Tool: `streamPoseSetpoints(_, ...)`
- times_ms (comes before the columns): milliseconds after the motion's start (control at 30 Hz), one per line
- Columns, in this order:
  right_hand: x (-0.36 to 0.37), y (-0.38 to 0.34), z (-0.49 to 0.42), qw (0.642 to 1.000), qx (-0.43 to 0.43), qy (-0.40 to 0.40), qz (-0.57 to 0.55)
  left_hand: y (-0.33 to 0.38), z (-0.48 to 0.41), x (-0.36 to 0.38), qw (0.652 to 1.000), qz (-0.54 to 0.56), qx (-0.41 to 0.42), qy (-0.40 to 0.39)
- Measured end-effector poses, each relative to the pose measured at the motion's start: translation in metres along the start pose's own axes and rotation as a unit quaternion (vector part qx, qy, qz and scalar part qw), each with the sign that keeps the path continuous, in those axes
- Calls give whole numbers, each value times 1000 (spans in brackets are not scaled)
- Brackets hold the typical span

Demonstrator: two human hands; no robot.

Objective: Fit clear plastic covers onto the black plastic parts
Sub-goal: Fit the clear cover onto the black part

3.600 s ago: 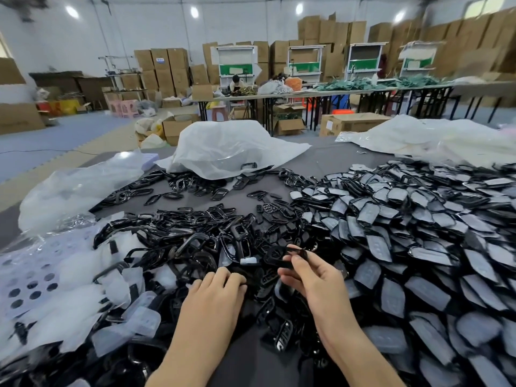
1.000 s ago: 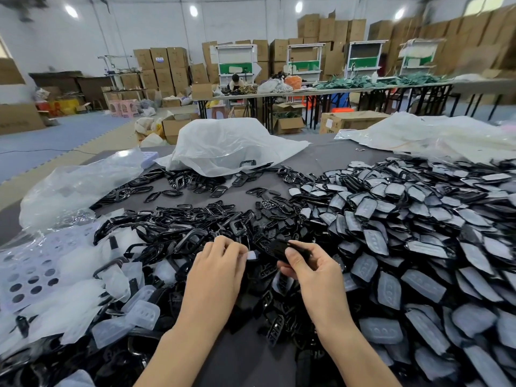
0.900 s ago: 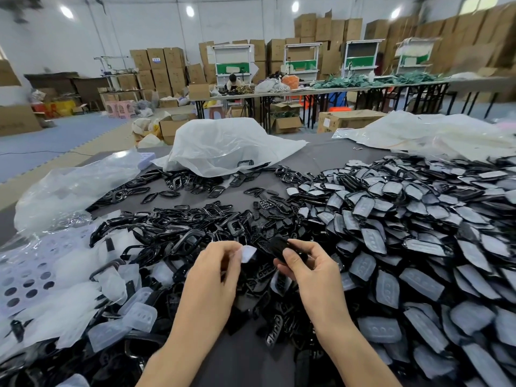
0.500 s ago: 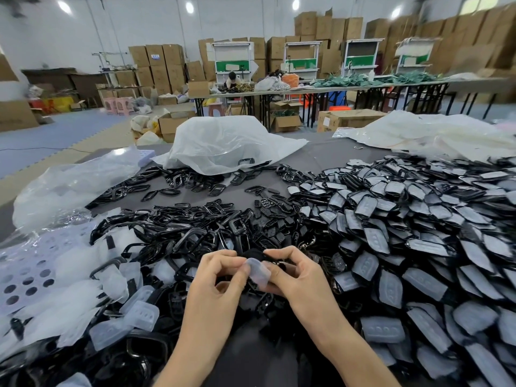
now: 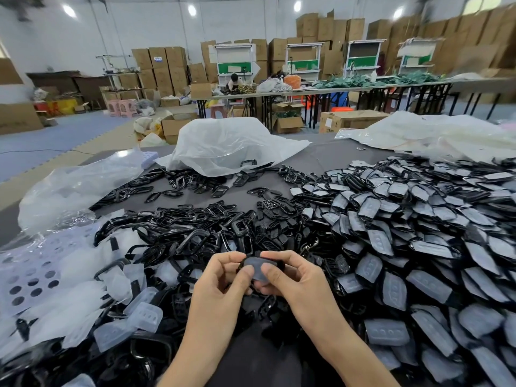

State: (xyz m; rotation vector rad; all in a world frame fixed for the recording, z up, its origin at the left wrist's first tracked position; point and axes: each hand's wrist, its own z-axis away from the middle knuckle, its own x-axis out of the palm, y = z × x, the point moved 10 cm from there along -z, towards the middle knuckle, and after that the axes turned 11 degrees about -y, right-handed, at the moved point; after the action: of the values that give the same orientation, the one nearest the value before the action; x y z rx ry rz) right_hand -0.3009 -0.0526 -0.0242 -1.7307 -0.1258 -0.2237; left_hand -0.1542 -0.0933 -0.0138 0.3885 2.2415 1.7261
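The clear cover [image 5: 258,266] is a frosted, translucent plate with rounded corners. It lies on the face of the black part [image 5: 280,264], whose dark rim shows at the cover's sides. Left hand [image 5: 220,280] and right hand [image 5: 293,277] pinch the pair above the table, thumbs pressed on the cover and fingers curled behind.

- Right of the cover: heap of covered parts [image 5: 405,247].
- Left: loose clear covers [image 5: 139,317].
- Just beyond: bare black frames [image 5: 195,233].
- Farther beyond: strip of bare grey table [image 5: 321,160], then a white plastic bag [image 5: 229,143].
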Motion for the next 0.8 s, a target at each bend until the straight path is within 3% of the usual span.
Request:
streamPoseSetpoints(300,1,-1,1,1000,1,-2,28,-6,-1,14,992,-30,-32,-120)
streamPoseSetpoints(467,-7,0,2,999,7,20,45,-4,-4,4,994,-48,-21,-95)
streamPoseSetpoints(800,4,0,1,998,13,-18,53,4,-1,4,989,-132,17,-61)
